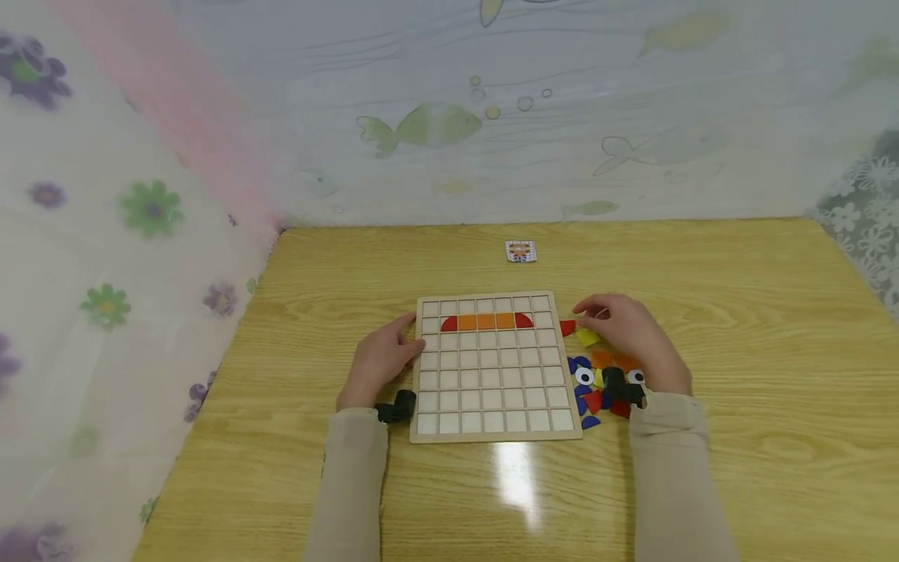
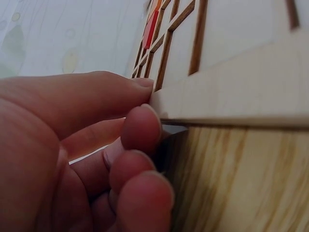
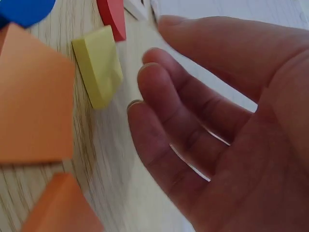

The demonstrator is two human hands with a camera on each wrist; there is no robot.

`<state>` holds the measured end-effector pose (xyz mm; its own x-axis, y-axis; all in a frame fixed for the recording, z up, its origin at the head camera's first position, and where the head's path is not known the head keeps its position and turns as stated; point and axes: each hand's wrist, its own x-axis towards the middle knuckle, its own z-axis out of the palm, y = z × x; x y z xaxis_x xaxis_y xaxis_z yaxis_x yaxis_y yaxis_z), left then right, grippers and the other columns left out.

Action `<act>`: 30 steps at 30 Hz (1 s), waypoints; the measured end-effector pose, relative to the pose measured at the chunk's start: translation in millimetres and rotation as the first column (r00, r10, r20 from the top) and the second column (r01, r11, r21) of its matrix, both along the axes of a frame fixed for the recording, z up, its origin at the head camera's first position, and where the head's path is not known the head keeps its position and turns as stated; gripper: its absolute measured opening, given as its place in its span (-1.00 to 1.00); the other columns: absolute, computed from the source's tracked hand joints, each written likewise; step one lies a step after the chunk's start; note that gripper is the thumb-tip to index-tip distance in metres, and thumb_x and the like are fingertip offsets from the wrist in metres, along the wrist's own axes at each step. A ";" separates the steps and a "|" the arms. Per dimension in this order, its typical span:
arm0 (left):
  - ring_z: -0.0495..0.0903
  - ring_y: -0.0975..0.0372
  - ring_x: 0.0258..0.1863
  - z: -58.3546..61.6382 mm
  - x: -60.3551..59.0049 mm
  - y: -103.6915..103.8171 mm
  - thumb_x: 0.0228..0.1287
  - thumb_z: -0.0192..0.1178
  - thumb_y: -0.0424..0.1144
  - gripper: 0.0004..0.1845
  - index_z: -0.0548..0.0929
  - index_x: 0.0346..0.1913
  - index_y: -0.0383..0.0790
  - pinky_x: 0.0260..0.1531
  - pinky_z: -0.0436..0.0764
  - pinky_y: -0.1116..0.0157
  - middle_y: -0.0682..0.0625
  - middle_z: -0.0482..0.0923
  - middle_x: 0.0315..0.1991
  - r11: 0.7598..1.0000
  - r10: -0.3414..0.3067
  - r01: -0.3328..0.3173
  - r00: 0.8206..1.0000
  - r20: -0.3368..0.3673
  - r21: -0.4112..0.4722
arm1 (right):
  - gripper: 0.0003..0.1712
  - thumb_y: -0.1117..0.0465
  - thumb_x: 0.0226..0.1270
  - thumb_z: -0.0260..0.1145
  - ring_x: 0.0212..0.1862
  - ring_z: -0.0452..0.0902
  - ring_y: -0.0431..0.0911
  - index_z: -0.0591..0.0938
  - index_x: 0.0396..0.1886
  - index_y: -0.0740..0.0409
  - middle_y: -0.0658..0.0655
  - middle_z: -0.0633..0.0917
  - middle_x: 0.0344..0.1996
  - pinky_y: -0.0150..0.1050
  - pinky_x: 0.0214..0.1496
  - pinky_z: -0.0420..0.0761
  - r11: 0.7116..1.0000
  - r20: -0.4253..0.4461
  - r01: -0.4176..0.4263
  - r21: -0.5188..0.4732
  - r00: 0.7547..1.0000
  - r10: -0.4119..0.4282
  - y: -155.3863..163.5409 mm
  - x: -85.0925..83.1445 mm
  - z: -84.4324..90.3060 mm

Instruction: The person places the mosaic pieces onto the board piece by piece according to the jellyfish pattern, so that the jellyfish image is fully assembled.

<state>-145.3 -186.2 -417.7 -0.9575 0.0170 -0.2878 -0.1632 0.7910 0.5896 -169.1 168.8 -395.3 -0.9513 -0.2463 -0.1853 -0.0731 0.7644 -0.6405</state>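
Note:
A wooden grid board point(image 1: 497, 381) lies on the table with a row of pieces near its far side: orange squares point(image 1: 486, 321) between two red quarter-rounds point(image 1: 524, 320). My left hand point(image 1: 382, 361) holds the board's left edge, thumb on the rim and fingertips point(image 2: 141, 126) against the side. Off the right edge, my right hand point(image 1: 630, 334) hovers with loosely bent fingers and nothing visible in them. Closest to it are a red piece point(image 1: 567, 328) beside the board and a yellow piece point(image 3: 99, 67).
Loose blue, red and orange pieces point(image 1: 602, 361) and round eye pieces point(image 1: 584, 376) are heaped right of the board, partly beneath my right wrist. A small picture card point(image 1: 520, 250) lies beyond the board. A patterned curtain point(image 1: 421, 172) borders the table's point(image 1: 758, 351) far edge.

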 end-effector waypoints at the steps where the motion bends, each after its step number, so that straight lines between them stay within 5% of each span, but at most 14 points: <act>1: 0.46 0.24 -0.62 0.2 -0.2 -0.3 0.19 0.10 -0.03 -0.40 0.24 0.31 0.05 -0.58 0.42 0.30 0.07 0.51 -0.52 1.000 0.003 -0.003 1.000 -0.001 0.000 | -0.73 0.16 0.28 0.12 -0.19 0.42 0.02 0.57 -0.09 0.16 0.15 0.56 -0.24 -0.07 -0.12 0.40 1.000 0.008 -0.005 0.000 1.000 0.005 1.2 0.5 -0.2; 10: 0.46 0.24 -0.62 0.3 0.1 -0.8 0.19 0.10 -0.02 -0.40 0.24 0.31 0.05 -0.58 0.42 0.31 0.06 0.51 -0.50 1.000 -0.002 0.002 1.000 0.005 -0.004 | -0.65 0.24 0.17 0.23 -0.17 0.36 0.03 0.55 -0.02 0.17 0.19 0.51 -0.19 -0.09 -0.14 0.41 0.996 0.115 -0.088 -0.026 0.989 0.090 13.3 4.9 -2.0; 17: 0.46 0.24 -0.61 1.7 0.7 0.0 0.20 0.09 -0.03 -0.40 0.24 0.31 0.06 -0.57 0.41 0.31 0.07 0.52 -0.49 1.000 0.001 -0.001 1.000 0.000 -0.006 | -0.68 0.28 0.11 0.27 -0.28 0.32 0.00 0.56 -0.09 0.23 0.15 0.48 -0.35 -0.16 -0.21 0.36 0.991 0.075 -0.134 -0.003 0.988 0.134 11.7 1.3 -6.1; 24: 0.46 0.24 -0.61 2.1 1.2 0.5 0.20 0.09 -0.03 -0.40 0.24 0.31 0.05 -0.58 0.41 0.31 0.06 0.51 -0.49 1.000 0.001 -0.001 1.000 0.002 0.000 | -0.76 0.23 0.19 0.20 -0.28 0.35 0.02 0.47 -0.16 0.21 0.17 0.48 -0.30 -0.18 -0.27 0.41 1.000 0.146 -0.011 -0.026 0.989 0.015 10.7 3.0 -4.1; 30: 0.45 0.23 -0.63 1.4 1.0 0.9 0.19 0.10 -0.03 -0.40 0.25 0.30 0.06 -0.60 0.41 0.31 0.05 0.50 -0.52 1.000 0.010 -0.010 1.000 -0.001 -0.007 | -0.67 0.15 0.27 0.13 -0.12 0.34 0.09 0.48 -0.03 0.24 0.26 0.49 -0.12 0.00 -0.05 0.35 0.999 0.033 0.044 0.028 0.998 -0.045 8.4 2.7 -2.2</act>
